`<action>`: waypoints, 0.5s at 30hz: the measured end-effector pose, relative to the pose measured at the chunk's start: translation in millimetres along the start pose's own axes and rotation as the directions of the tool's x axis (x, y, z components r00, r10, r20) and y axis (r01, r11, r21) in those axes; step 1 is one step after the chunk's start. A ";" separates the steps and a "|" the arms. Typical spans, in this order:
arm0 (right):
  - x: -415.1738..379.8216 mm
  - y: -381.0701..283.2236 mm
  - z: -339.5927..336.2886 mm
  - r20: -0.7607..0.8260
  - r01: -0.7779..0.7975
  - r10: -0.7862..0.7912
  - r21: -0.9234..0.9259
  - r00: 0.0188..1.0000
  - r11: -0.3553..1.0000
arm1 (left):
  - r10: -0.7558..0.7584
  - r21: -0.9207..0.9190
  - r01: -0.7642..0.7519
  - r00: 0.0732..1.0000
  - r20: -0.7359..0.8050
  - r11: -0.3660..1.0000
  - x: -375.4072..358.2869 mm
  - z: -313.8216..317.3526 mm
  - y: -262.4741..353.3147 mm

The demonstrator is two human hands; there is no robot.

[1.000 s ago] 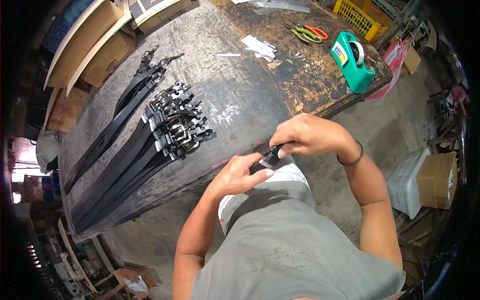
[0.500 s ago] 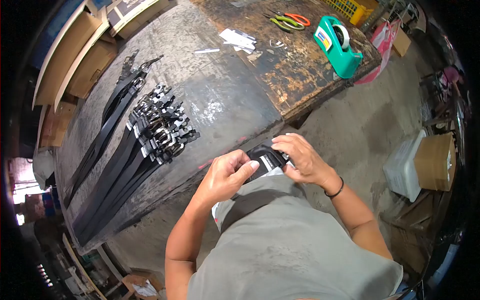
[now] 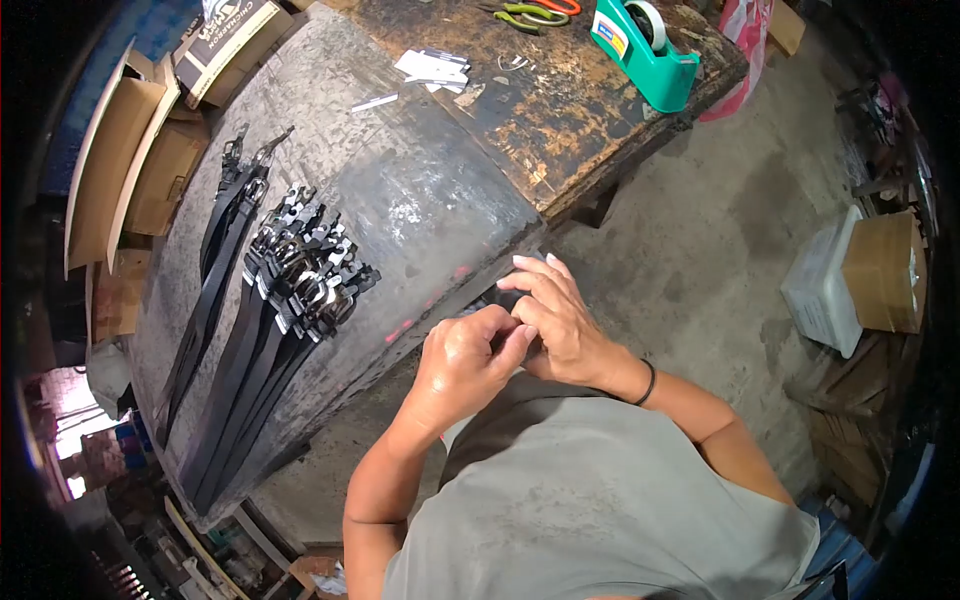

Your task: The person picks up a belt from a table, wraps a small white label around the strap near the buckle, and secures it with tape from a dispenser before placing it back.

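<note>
Close together in front of my waist, my left hand (image 3: 463, 362) and my right hand (image 3: 568, 338) are working on a black strap (image 3: 492, 298), mostly hidden behind the fingers. The left fist is closed, with thumb and forefinger pinched against the right hand. My right thumb and forefinger are bent in towards that pinch, while its other fingers reach out over the strap. On the table to the left lies a bundle of black straps (image 3: 235, 375) with metal buckles (image 3: 315, 275) and small white tags at one end. A smaller group of straps (image 3: 220, 240) lies beyond it.
The table (image 3: 400, 180) ends just in front of my hands. White paper slips (image 3: 432, 70), a green tape dispenser (image 3: 650, 65) and green-handled pliers (image 3: 525, 18) lie at its far side. Cardboard boxes (image 3: 150, 185) stand left; a plastic bin (image 3: 825, 285) is on the right.
My hands have come closer together, the right one moving left towards the other. The strap's white label, visible before, is now hidden. The whole view has shifted with my head.
</note>
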State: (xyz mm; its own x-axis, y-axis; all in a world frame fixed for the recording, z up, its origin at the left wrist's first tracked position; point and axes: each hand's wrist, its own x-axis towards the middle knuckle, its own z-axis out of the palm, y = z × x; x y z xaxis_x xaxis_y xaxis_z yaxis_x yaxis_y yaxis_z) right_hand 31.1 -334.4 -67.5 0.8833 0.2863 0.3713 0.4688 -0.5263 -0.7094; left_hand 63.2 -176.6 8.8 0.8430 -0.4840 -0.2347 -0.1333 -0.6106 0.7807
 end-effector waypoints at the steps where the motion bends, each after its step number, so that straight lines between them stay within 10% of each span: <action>1: 0.2 1.0 1.3 -0.035 0.015 -0.016 -0.037 0.999 0.999 | 0.011 0.022 -0.011 1.000 -0.018 1.000 0.4 0.9 -0.6; 15: -0.6 -0.8 7.6 -0.119 0.027 -0.027 -0.003 0.993 1.000 | 0.060 -0.016 -0.062 0.994 -0.087 0.998 0.6 8.8 -7.0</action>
State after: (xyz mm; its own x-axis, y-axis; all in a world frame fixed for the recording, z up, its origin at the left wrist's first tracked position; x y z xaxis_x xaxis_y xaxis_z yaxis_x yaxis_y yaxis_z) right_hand 30.2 -328.0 -71.7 0.8648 0.2033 0.4590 0.4925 -0.5209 -0.6972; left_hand 60.1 -178.1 -1.9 0.8758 -0.4632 -0.1360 -0.1767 -0.5697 0.8027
